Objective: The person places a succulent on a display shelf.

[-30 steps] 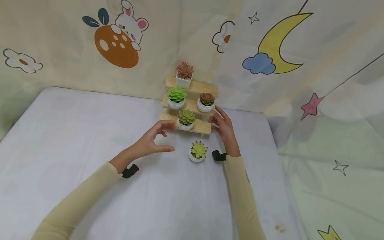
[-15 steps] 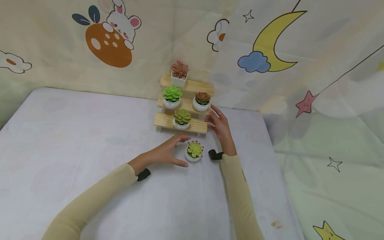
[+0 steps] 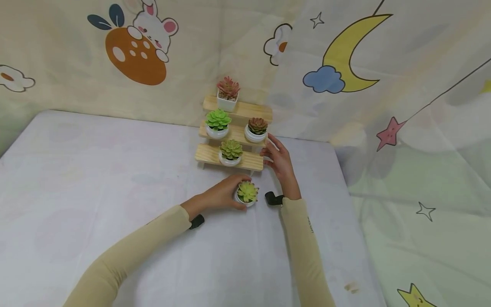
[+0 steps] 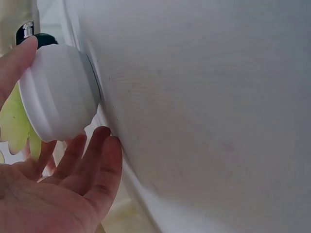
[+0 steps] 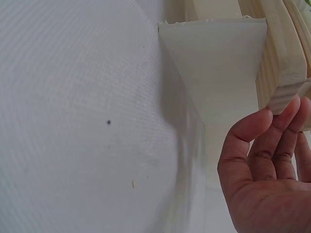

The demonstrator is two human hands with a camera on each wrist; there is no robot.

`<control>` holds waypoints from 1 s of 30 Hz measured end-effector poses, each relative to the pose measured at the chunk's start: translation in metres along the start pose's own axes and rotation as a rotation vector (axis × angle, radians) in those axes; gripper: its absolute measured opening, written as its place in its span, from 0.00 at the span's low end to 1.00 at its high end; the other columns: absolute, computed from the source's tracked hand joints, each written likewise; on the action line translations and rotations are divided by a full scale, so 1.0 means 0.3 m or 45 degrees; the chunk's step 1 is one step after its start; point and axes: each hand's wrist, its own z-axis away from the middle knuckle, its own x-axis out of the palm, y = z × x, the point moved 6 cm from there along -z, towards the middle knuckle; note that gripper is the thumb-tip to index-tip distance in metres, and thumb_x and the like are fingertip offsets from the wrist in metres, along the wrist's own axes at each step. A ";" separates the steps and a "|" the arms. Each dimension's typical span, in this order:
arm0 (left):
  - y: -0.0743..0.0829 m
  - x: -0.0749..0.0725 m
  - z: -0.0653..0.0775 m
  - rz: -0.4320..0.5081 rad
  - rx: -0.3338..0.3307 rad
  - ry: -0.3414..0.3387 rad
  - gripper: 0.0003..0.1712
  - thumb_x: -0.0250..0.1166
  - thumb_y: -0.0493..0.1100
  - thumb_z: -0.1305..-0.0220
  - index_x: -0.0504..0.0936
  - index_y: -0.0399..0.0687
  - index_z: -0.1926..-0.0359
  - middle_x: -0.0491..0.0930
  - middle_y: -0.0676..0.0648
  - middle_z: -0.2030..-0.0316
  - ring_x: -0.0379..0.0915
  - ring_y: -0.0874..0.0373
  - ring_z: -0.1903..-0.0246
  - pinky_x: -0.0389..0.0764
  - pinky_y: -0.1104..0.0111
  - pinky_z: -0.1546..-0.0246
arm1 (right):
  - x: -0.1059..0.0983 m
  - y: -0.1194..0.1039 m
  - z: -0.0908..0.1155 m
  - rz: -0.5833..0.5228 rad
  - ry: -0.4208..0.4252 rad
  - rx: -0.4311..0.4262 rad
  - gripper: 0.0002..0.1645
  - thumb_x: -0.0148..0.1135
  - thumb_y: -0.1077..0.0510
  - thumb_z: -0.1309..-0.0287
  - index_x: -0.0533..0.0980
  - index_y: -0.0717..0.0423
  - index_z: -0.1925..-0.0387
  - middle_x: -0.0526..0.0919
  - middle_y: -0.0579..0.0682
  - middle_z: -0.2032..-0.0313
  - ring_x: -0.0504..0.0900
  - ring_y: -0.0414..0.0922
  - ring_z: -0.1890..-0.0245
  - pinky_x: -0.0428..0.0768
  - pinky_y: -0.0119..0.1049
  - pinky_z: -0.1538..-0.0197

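My left hand (image 3: 222,192) grips a small potted succulent (image 3: 247,192) with yellow-green, red-tipped leaves, low at the tabletop in front of a stepped wooden plant stand (image 3: 251,160). In the left wrist view, the thumb lies against the white pot (image 4: 63,92), with the other fingers around its far side and below it. My right hand (image 3: 281,163) is at the stand's right end. Seen from the right wrist, its loosely bent fingertips touch the end of a wooden board (image 5: 286,92). Whether they press on it is unclear.
The stand carries a green rosette succulent (image 3: 231,149) at the bottom, a bright green one (image 3: 218,120) and a reddish-brown one (image 3: 258,126) in the middle, and a pink one (image 3: 228,88) on top. A printed cloth backdrop (image 3: 192,102) hangs right behind.
My left hand has moved right and forward from beside the stand's lower tier, then closed around the front succulent's pot. The right hand has stayed at the stand's end.
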 end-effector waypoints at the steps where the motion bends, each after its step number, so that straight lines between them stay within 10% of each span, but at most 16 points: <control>1: 0.001 -0.001 -0.002 -0.014 0.001 0.002 0.48 0.76 0.49 0.56 0.62 0.45 0.36 0.66 0.46 0.39 0.60 0.53 0.38 0.62 0.59 0.36 | 0.002 -0.001 0.000 0.000 -0.001 0.000 0.27 0.58 0.47 0.40 0.68 0.38 0.39 0.79 0.43 0.73 0.80 0.39 0.70 0.74 0.36 0.68; 19: 0.017 -0.009 0.020 -0.085 0.020 -0.009 0.39 0.77 0.48 0.58 0.72 0.42 0.45 0.76 0.47 0.50 0.71 0.56 0.50 0.71 0.61 0.45 | 0.007 0.007 0.012 -0.025 -0.006 0.000 0.27 0.60 0.46 0.41 0.70 0.38 0.40 0.81 0.44 0.74 0.81 0.39 0.71 0.75 0.38 0.67; 30: 0.113 -0.099 0.071 -0.056 0.017 0.059 0.41 0.75 0.53 0.58 0.72 0.43 0.43 0.78 0.51 0.54 0.73 0.58 0.54 0.75 0.59 0.50 | -0.001 -0.007 0.016 -0.020 -0.002 -0.001 0.27 0.60 0.46 0.41 0.70 0.39 0.40 0.80 0.43 0.75 0.80 0.39 0.71 0.73 0.39 0.66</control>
